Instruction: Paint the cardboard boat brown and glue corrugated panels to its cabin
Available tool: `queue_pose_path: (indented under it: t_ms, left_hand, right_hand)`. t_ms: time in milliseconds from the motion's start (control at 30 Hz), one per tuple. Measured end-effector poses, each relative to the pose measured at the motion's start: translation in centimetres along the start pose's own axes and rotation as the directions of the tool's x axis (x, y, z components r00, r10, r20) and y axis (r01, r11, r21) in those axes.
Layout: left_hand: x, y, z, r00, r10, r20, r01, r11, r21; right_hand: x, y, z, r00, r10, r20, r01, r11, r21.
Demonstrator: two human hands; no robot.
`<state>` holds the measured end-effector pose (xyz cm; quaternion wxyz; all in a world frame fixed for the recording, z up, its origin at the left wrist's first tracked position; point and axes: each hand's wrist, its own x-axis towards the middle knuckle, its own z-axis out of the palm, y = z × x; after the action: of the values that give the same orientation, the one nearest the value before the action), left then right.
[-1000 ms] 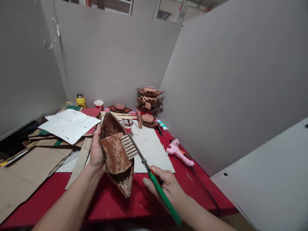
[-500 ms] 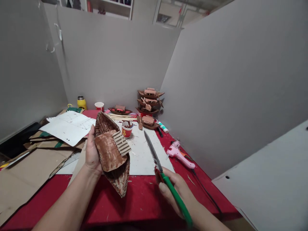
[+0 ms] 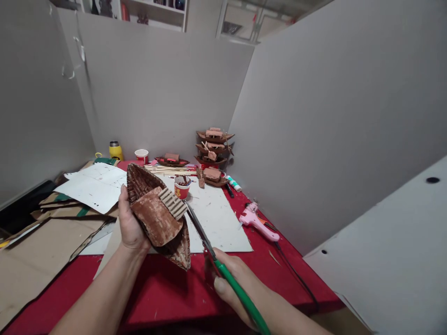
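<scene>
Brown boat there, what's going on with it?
A person's left hand holds the brown model boat above the red table, with a ridged piece on its curved roof. The right hand holds green-handled scissors, their blades close to the piece; whether they touch it is unclear. More model boats stand farther back.

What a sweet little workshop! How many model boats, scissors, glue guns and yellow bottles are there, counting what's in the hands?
Model boats, including the held one: 6
Scissors: 1 pair
Pink glue gun: 1
Yellow bottle: 1
Total: 9
</scene>
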<state>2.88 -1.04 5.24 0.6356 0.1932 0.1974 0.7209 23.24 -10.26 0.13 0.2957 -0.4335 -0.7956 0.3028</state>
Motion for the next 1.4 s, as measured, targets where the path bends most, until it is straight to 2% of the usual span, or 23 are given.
queue_pose_path:
  t_ms: [200,400,533,767,1033,1400]
  left_hand:
    - [-0.15,-0.21,-0.1,0.999,0.028,0.026,-0.028,1.0,0.002]
    - [-0.19,-0.24,-0.07,0.999,0.0,0.036,0.001,1.0,-0.012]
    - [-0.3,-0.12,0.15,0.999,-0.022,0.03,0.022,0.999,-0.027]
    - [-0.29,-0.13,0.1,0.999,0.033,0.017,-0.033,0.999,-0.002]
    - [-0.24,-0.17,0.02,0.999,0.031,0.012,-0.031,1.0,0.003]
    - [-0.13,-0.29,-0.18,0.999,0.016,0.042,-0.015,1.0,-0.01]
  right_hand:
    - [0.28,-0.16,0.47,0.999,0.028,-0.014,-0.028,0.999,0.029]
    - [0.26,0.1,0.88,0.998,0.045,-0.052,-0.041,0.997,0.073]
    - [0.11,0.09,0.75,0.999,0.014,-0.044,-0.01,0.996,0.084]
    - [0.09,-0.35,0.19,0.999,0.021,-0.029,-0.018,0.996,0.084]
    - [0.26,-0.4,0.53,0.996,0.079,-0.034,-0.074,0.988,0.132]
    - [0.11,-0.72,0.82,0.997,0.063,-0.046,-0.057,0.991,0.118]
